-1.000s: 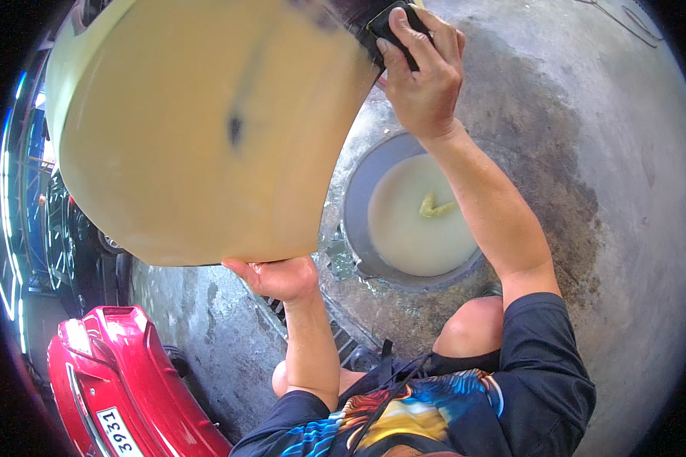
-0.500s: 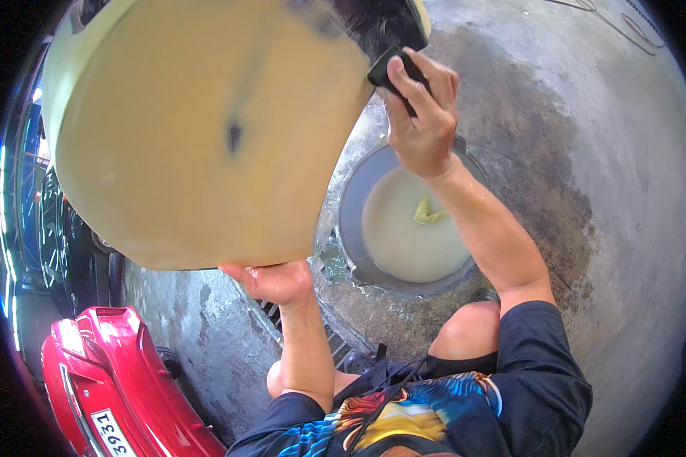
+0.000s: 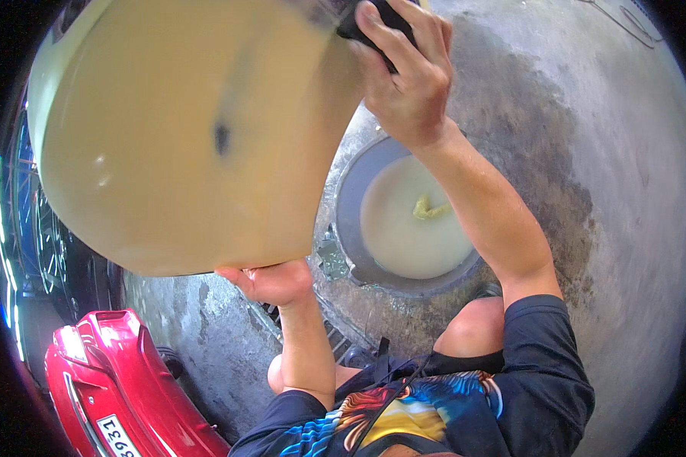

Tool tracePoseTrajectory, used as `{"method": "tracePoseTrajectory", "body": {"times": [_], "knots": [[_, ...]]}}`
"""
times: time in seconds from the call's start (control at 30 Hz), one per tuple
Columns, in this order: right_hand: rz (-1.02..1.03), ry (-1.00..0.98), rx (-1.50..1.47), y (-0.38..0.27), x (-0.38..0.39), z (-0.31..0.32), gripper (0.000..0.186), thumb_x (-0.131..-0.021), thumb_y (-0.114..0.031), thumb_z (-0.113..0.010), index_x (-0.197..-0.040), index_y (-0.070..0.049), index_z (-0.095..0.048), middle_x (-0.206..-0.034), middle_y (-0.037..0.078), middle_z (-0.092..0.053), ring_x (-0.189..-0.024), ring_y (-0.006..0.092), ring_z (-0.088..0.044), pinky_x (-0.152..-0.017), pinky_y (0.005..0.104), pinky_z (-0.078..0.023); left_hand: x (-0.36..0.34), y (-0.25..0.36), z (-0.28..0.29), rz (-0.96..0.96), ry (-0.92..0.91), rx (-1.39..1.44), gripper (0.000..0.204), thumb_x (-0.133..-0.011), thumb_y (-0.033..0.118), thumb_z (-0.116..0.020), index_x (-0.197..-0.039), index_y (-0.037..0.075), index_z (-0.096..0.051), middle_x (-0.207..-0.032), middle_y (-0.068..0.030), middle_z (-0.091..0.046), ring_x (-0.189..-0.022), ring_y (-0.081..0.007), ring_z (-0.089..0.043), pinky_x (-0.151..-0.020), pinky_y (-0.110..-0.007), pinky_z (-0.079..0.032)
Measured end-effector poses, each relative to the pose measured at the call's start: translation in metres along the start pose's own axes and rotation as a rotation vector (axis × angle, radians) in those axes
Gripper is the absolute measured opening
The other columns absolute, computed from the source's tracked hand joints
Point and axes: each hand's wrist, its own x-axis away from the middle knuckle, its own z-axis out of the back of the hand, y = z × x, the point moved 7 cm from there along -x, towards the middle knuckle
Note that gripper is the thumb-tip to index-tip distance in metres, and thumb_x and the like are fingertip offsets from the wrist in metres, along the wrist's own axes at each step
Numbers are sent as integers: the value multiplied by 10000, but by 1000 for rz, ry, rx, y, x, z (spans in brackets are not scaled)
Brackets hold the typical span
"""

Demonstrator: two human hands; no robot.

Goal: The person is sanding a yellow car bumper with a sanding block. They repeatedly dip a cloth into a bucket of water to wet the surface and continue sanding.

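A large, smooth tan car body panel (image 3: pixel 168 167) with dark smudges fills the upper left. My left hand (image 3: pixel 278 282) grips its lower edge, the fingers partly hidden by the panel. My right hand (image 3: pixel 411 95) is wrapped round a black sanding block (image 3: pixel 395 21). The block rests against the panel's upper right edge, where a dark patch shows. Below my right forearm stands a round grey tub (image 3: pixel 346 221) of cloudy water, with a yellowish strip of something soft (image 3: pixel 425 207) in it.
A glossy red car bumper (image 3: pixel 122 358) with a plate lies at lower left. A metal drain grate (image 3: pixel 335 335) is set in the wet concrete floor beneath my left forearm. A dark car (image 3: pixel 76 266) stands behind the panel, and a thin cable (image 3: pixel 621 23) lies at upper right.
My right hand has slid the sanding block up and left along the panel's edge. The panel has shifted slightly left in view; my left hand keeps its grip.
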Motion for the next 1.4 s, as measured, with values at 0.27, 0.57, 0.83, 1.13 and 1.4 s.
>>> {"method": "tracePoseTrajectory", "body": {"times": [0.27, 0.57, 0.83, 1.13, 1.4], "knots": [[107, 170, -72, -8, -4, 10, 396, -763, -50, -832, -1154, -74, -774, -1228, 160, -697, -1067, 327, -637, -958, 434, -441, 1, 3, 21, -41, 38, 36, 650, -1028, 622, -551, -1479, 154, -545, -1435, 0, -608, -1314, -197, -540, -1166, -503, -386], [98, 127, -102, -10, -7, 7, 416, -759, -17, -857, -1167, -49, -779, -1212, 166, -719, -1066, 298, -651, -965, 405, -475, 1, 4, 10, -62, 63, -103, 600, -1035, 602, -554, -1431, 153, -576, -1403, 10, -623, -1303, -191, -547, -1168, -467, -387], [2, -11, -35, 0, 3, 3, 430, -754, 2, -838, -1177, -42, -772, -1241, 181, -714, -1088, 338, -653, -964, 403, -480, 0, 6, 19, -30, 58, -14, 580, -1047, 587, -546, -1415, 139, -575, -1373, 4, -634, -1264, -181, -570, -1132, -442, -418], [-60, 3, -68, 4, 17, 44, 442, -755, -17, -847, -1184, -65, -754, -1267, 170, -689, -1086, 326, -639, -965, 424, -472, -1, 6, 9, -46, 1, -29, 568, -1047, 571, -559, -1406, 132, -578, -1372, 11, -635, -1266, -178, -565, -1135, -448, -415], [70, 103, -118, -5, -17, 4, 407, -738, -73, -866, -1135, -107, -780, -1224, 138, -706, -1091, 316, -638, -978, 427, -471, 5, 6, 7, -15, 66, 54, 568, -1049, 578, -552, -1411, 142, -586, -1213, 40, -668, -1120, -137, -583, -1115, -441, -430]]}}
